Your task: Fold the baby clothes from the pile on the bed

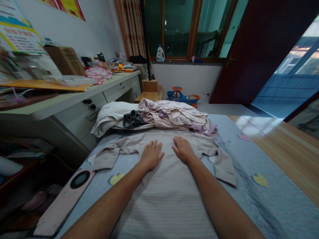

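A pale grey striped long-sleeved shirt point(169, 189) lies spread over the bed, both sleeves stretched out to the sides. My left hand point(152, 155) rests flat on its upper left part, fingers extended and a little apart. On the upper right part lies my right hand point(183, 149), palm down with its fingers stretched out. Neither hand grips the cloth. Just beyond the shirt's collar end sits a heap of clothes: a white folded garment point(112, 114), a dark grey bunched piece point(133, 119) and a pink-white patterned garment point(174, 114).
The bed has a blue cover with heart shapes point(269, 202). At its left edge stands a pink panel with a round dark opening point(63, 205). A cluttered desk point(99, 96) runs along the left wall. A blue ride-on toy point(184, 97) stands on the floor beyond the bed.
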A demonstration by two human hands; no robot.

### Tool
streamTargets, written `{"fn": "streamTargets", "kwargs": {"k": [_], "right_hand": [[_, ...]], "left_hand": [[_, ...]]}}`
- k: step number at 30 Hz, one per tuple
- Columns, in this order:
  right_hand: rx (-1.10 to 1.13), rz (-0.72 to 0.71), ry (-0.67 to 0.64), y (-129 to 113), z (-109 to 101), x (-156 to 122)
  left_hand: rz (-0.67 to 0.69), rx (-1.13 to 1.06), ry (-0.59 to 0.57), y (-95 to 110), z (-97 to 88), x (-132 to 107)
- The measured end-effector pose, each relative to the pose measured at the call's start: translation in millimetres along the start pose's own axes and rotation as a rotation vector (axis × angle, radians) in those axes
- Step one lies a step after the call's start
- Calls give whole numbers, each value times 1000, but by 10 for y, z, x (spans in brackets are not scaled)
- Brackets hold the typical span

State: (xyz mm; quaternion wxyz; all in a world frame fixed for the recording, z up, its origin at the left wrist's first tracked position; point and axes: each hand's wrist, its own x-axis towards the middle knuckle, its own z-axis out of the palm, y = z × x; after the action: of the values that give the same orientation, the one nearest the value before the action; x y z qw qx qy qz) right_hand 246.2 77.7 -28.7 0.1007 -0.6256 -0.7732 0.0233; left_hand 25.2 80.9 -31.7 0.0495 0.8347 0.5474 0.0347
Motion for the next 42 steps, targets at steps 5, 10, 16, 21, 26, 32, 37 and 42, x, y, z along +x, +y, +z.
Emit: {"fn": "streamTargets", "kwargs": {"k": [5,10,16,21,26,32,37,42], "right_hand": [[-13,20,-50,46,-13,-16],[-84,151,-74,358,-121,-40],[-156,211,-46,918,-504,-160],[-258,617,-61,1271,-821,-511],[-188,682,-272,1336,-892,-732],[-41,603,-216,1538,-990,-744],[338,731,-54,1726,-1106,-712],[495,765,59,1876,-1146,-644]], "left_hand": [[-35,14,51,33,59,-116],[-54,45,46,43,47,-115],[-34,70,76,46,52,-133],[-31,70,84,51,39,-139],[-29,72,81,59,23,-141],[-36,75,79,55,29,-137],[-35,73,90,49,45,-134],[-32,66,96,40,59,-128]]}}
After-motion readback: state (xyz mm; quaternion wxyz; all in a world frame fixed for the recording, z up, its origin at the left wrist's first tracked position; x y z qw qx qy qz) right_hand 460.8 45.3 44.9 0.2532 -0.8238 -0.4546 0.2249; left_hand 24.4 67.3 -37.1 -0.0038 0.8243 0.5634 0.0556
